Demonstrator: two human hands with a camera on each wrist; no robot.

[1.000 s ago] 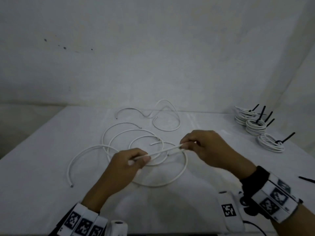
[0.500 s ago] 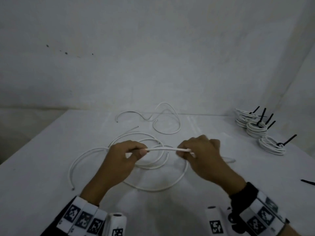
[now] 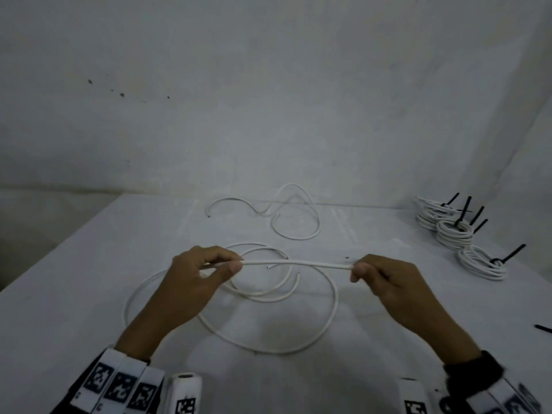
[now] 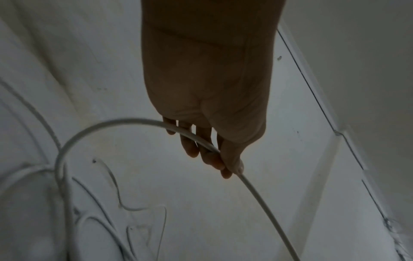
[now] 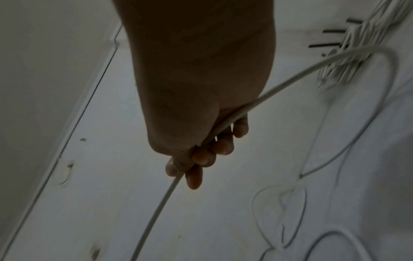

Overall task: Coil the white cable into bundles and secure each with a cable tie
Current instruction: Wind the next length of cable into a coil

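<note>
While hands (image 3: 298,279) block it, wrist shows cable (image 4: 196,137) pinched.

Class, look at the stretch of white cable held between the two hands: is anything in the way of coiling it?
Nothing visible blocks it. Left hand and right hand already pinch the white cable; only loose cable loops lie on the table beneath.

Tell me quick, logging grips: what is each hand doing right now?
Left hand: pinches the cable.
Right hand: grips the same cable, further along.
</note>
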